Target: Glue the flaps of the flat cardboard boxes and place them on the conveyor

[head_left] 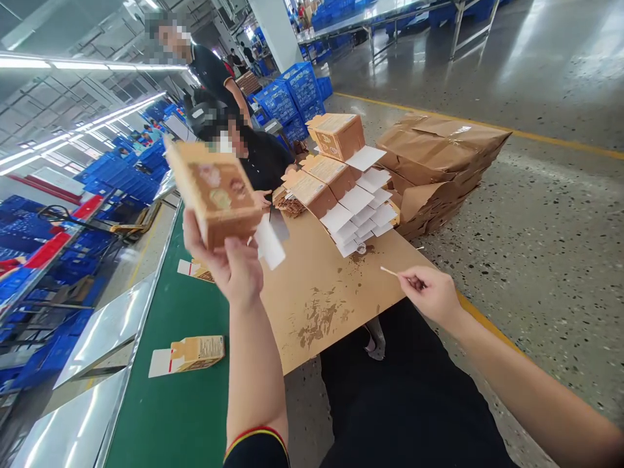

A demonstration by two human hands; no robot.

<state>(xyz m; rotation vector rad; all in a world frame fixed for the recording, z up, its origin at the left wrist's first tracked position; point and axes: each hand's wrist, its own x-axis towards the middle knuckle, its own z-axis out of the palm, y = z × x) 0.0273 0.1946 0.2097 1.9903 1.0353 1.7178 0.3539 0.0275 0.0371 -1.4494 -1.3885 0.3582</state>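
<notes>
While the left hand point(229, 266) grasps a printed carton point(219, 201) at ten o'clock, the right hand point(431, 292) pinches a cotton swab point(389, 270) at four; stacked cartons point(336, 188) at one o'clock, on bench point(287, 286).

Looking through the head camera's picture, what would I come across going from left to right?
A long red strip → a box held up in the left hand → stacked boxes with white flaps → the right hand, pinching a thin stick.

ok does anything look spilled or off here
Yes: dark, wet-looking patches on the brown tabletop, mostly near the edge, plus spots by the small clear container beside the stacked boxes. Possibly spilled liquid.
</notes>
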